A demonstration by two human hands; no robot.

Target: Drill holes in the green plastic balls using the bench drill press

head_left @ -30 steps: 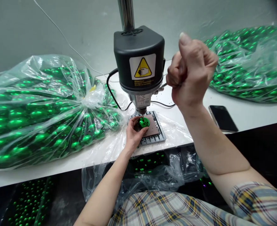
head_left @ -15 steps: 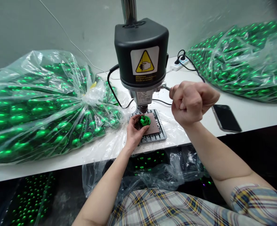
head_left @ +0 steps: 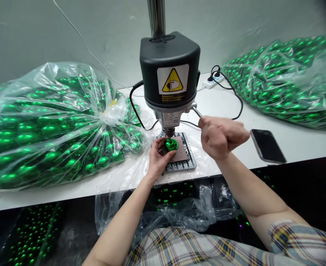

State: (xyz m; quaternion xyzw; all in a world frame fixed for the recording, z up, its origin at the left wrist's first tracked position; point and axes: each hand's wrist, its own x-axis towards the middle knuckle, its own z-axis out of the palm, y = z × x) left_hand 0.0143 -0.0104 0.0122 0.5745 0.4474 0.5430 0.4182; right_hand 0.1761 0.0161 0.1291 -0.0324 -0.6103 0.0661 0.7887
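Note:
A shiny green ball (head_left: 170,145) sits on a pinkish pad (head_left: 183,149) over the drill press's slotted metal base (head_left: 192,162). My left hand (head_left: 159,157) pinches the ball between thumb and fingers. Right above it is the chuck (head_left: 170,132) of the black drill press (head_left: 170,70), its bit down at the top of the ball; whether the bit has gone in I cannot tell. My right hand (head_left: 222,136) is wrapped round the end of the press's feed lever (head_left: 196,111), to the right of the drill head.
A large clear bag of green balls (head_left: 41,129) lies left, another bag (head_left: 285,81) back right. A phone (head_left: 267,146) lies near the table's front edge. A power strip (head_left: 213,81) with black cables is behind. Below the edge hangs an open plastic bag (head_left: 196,207) with green balls.
My right hand has swung the feed lever downward, and the chuck is lower, closer to the ball. My left hand still holds the ball on the pad. The view has shifted slightly.

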